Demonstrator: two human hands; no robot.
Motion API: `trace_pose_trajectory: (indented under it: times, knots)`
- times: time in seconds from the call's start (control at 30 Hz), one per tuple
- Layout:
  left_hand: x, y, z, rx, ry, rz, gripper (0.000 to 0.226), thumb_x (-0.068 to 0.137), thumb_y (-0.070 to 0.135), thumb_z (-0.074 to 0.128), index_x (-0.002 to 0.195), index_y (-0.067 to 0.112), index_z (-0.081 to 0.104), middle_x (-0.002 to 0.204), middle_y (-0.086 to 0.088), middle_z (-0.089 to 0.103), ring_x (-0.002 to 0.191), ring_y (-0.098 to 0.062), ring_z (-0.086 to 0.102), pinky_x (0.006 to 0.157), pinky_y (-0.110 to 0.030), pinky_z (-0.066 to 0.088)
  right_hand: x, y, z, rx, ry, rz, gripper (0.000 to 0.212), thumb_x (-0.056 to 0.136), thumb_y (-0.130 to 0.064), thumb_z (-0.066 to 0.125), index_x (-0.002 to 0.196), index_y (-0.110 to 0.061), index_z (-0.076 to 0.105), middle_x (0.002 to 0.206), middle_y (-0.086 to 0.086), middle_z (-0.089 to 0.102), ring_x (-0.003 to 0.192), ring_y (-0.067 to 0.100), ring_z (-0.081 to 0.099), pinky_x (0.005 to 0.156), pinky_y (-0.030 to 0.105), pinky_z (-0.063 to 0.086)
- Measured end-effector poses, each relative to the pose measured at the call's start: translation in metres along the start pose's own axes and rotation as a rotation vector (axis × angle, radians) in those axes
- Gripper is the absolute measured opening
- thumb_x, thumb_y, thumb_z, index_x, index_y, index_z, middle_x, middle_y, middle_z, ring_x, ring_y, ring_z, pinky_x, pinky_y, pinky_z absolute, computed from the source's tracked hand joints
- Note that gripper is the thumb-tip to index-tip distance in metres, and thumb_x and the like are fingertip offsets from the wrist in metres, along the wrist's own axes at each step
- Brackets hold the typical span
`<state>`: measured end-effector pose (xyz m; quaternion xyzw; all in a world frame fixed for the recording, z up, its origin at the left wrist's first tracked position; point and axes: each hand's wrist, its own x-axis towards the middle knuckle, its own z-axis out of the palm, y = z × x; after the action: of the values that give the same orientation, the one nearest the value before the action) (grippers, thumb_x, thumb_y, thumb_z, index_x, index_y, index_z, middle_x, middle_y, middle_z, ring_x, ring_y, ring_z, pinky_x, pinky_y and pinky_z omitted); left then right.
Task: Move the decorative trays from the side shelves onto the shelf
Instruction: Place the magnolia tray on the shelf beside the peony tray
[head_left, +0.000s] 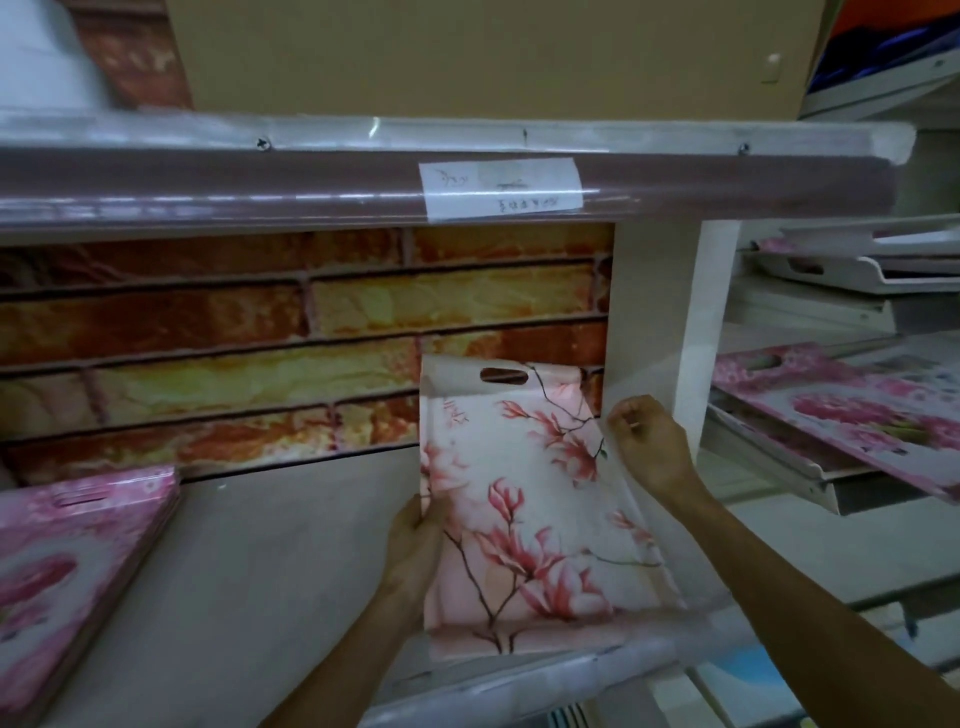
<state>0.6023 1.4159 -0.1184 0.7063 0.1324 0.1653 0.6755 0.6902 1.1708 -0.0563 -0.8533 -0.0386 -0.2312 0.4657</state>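
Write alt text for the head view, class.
Two hands hold a floral tray on a shelf: left hand gripping its left edge, right hand at its right edge. More pink trays lie left.

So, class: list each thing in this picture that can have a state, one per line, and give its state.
Magnolia tray: on the shelf, held at both sides.
Left hand: grips the tray's left edge.
Right hand: fingers curled at the tray's right edge.
Pink tray stack: lying on the shelf's left end.
Side-shelf pink tray: lying flat, jutting past its shelf.
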Motion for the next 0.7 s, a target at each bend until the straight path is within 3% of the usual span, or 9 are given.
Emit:
trace_pose_trajectory:
  times: [0.1,0.2,0.27,0.4,0.5,0.6,0.63,0.7]
  knots:
    - [-0.007,0.002,-0.038,-0.013,0.034,0.043,0.024,0.096,0.027,0.056,0.1,0.009,0.072,0.091,0.0,0.074,0.082,-0.007,0.065,0.064,-0.014,0.049,-0.009,-0.004,0.022,0.068,-0.015,0.035,0.024,0.096,-0.018,0.057,0.114,-0.003,0.058,0.106,0.009,0.062,0.097,0.025,0.059,0.08,0.023,0.038]
    - [-0.015,0.003,-0.07,-0.057,0.078,0.081,0.022,0.097,0.023,0.056,0.1,0.01,0.073,0.091,0.003,0.075,0.074,0.007,0.067,0.06,-0.006,0.048,-0.019,-0.009,0.046,0.111,-0.09,0.039,0.029,0.096,-0.027,0.056,0.116,-0.006,0.058,0.112,0.014,0.065,0.103,0.032,0.062,0.084,0.032,0.046]
    - [-0.017,0.002,-0.088,-0.093,0.114,0.069,0.021,0.096,0.024,0.056,0.1,0.012,0.073,0.093,0.002,0.076,0.08,0.002,0.069,0.062,-0.011,0.049,-0.024,-0.013,0.063,0.122,-0.152,0.042,0.031,0.097,-0.036,0.052,0.114,-0.011,0.059,0.108,0.013,0.068,0.101,0.033,0.063,0.084,0.036,0.047]
    - [-0.018,0.0,-0.119,-0.063,0.173,0.07,0.023,0.096,0.031,0.056,0.1,0.017,0.073,0.098,0.004,0.075,0.096,-0.01,0.066,0.075,-0.021,0.047,-0.035,-0.033,0.092,0.176,-0.219,0.041,0.032,0.102,-0.033,0.043,0.107,-0.006,0.058,0.096,0.008,0.061,0.089,0.025,0.057,0.073,0.026,0.039]
    - [-0.019,-0.003,-0.139,-0.008,0.185,0.081,0.027,0.096,0.034,0.055,0.105,0.016,0.073,0.1,0.001,0.076,0.098,-0.012,0.068,0.082,-0.028,0.051,-0.041,-0.047,0.109,0.207,-0.228,0.02,0.018,0.1,-0.024,0.048,0.093,-0.009,0.055,0.085,0.007,0.058,0.072,0.019,0.054,0.054,0.016,0.041]
    - [-0.017,-0.005,-0.16,0.113,0.197,0.128,0.027,0.097,0.038,0.052,0.114,0.024,0.067,0.108,0.004,0.074,0.106,-0.013,0.066,0.092,-0.035,0.05,-0.048,-0.052,0.124,0.267,-0.223,0.021,0.01,0.096,-0.017,0.055,0.09,-0.009,0.058,0.08,0.006,0.059,0.067,0.014,0.053,0.05,0.008,0.041]
    - [-0.016,-0.006,-0.167,0.16,0.194,0.148,0.024,0.098,0.039,0.051,0.114,0.028,0.065,0.109,0.005,0.072,0.106,-0.013,0.065,0.094,-0.038,0.05,-0.051,-0.053,0.128,0.281,-0.226,0.023,0.01,0.095,-0.016,0.055,0.092,-0.007,0.06,0.082,0.007,0.06,0.067,0.015,0.054,0.05,0.007,0.042]
    - [-0.015,-0.004,-0.176,0.216,0.187,0.181,0.013,0.099,0.034,0.05,0.109,0.031,0.058,0.107,0.005,0.069,0.101,-0.013,0.063,0.089,-0.035,0.05,-0.056,-0.057,0.138,0.262,-0.219,0.013,0.012,0.095,-0.016,0.055,0.094,-0.006,0.061,0.085,0.009,0.063,0.072,0.019,0.057,0.055,0.018,0.045]
